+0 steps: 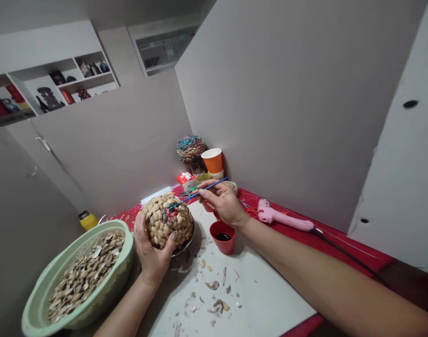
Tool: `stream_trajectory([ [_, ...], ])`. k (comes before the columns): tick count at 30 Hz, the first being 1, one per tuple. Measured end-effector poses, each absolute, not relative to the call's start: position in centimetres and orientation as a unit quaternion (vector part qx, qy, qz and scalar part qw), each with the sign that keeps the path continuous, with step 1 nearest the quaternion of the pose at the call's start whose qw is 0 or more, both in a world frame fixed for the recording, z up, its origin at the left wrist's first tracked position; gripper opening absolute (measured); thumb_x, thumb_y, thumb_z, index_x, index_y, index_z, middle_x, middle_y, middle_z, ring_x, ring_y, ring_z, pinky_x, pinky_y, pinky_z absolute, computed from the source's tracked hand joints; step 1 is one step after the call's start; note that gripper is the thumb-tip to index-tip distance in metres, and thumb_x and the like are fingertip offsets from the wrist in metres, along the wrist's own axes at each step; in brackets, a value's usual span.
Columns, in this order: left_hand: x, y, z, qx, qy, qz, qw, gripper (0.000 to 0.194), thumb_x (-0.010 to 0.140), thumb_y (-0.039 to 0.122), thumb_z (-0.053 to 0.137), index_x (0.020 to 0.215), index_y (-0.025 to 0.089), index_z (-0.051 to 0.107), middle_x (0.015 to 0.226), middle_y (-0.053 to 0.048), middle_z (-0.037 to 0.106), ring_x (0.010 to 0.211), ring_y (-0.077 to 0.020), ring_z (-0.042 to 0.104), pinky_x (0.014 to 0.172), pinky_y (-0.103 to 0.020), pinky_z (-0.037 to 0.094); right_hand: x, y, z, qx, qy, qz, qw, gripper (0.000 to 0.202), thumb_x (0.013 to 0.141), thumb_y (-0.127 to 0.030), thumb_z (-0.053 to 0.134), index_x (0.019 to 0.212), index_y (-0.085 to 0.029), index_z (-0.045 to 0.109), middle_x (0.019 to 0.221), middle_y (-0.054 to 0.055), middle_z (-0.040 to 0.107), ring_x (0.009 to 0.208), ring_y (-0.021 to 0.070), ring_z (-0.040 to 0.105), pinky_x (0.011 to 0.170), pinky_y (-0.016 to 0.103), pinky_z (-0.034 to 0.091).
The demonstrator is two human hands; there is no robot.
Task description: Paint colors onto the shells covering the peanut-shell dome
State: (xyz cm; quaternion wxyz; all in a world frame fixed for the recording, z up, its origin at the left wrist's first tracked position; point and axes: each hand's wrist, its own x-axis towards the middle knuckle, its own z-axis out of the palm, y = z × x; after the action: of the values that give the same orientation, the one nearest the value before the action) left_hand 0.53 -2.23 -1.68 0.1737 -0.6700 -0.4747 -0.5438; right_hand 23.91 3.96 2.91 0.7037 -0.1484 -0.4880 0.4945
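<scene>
My left hand (152,252) is wrapped round the near left side of a ball covered in tan nutshells (157,229), its thumb pressed on the front. The ball rests in a bowl whose dark rim (187,244) shows below it. Between the fingertips of my right hand (222,201) is a thin blue paintbrush (203,190). Its dark tip touches the top of the ball, beside a small patch painted pink and dark grey-blue. Below my right hand stands a red cup (223,241) of dark liquid. Other red cups behind it are partly hidden.
A green basket of shells (127,236) stands at left. Shell scraps (217,305) litter the white board (263,295). A pink glue gun (284,217) with a black cord lies right. Behind are orange paper cups (213,161), a multicoloured shell-covered dome (191,149) and grey partitions.
</scene>
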Motion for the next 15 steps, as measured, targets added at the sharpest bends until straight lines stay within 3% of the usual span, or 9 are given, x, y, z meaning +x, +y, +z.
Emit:
stream_trajectory([
  [8,0.3,-2.07,-1.69,-0.671,-0.469,-0.552,0.159,0.089,0.075,0.036,0.075,0.151,0.025,0.03,0.15,-0.015,0.044,0.14,-0.0347,0.041,0.116,-0.056,0.032,24.57,4.61,3.04,-0.162,-0.469,0.486,0.719,0.028,0.068,-0.041,0.084,0.082,-0.022,0.068,0.07,-0.001,0.075,0.058,0.0122,0.068,0.062,0.026,0.057],
  [15,0.37,-2.27,-1.46,-0.672,-0.467,-0.552,0.161,0.09,0.075,0.036,0.076,0.151,0.025,0.029,0.15,-0.014,0.043,0.139,-0.0334,0.042,0.117,-0.053,0.033,24.67,4.02,3.45,-0.163,-0.49,0.47,0.715,0.026,0.068,-0.039,0.085,0.08,-0.021,0.069,0.068,-0.001,0.074,0.065,0.0156,0.071,0.068,0.031,0.059],
])
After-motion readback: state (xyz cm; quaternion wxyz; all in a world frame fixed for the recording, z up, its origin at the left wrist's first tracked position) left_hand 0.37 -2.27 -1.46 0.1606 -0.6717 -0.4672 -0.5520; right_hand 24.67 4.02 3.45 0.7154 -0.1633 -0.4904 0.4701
